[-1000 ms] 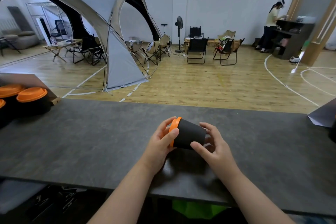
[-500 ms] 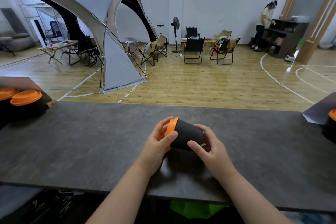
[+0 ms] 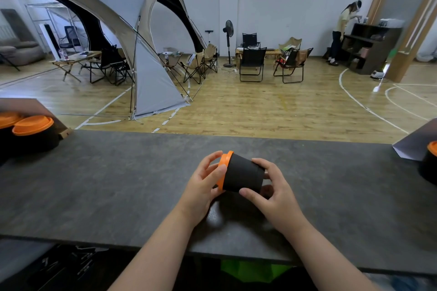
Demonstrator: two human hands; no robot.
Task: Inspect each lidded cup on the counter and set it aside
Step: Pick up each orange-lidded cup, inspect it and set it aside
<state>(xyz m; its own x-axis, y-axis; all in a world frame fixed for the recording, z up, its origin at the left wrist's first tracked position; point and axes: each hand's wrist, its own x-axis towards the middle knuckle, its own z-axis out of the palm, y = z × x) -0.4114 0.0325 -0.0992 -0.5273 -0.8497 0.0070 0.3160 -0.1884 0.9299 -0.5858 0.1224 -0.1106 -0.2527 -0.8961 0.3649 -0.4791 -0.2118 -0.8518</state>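
A black cup with an orange lid is held on its side above the middle of the dark grey counter, lid pointing left. My left hand grips the lid end, thumb and fingers curled round the orange rim. My right hand holds the cup's base end, fingers over the top and thumb underneath. Two more black cups with orange lids stand at the counter's far left. Another lidded cup shows partly at the right edge.
A brown board lies behind the left cups and a grey sheet behind the right cup. Beyond the counter are a wooden floor, a grey tent, folding chairs and a person standing at a dark shelf far right.
The view has shifted left, bringing the right cup into sight. The cup has tilted slightly in my hands, and both hands keep their hold.
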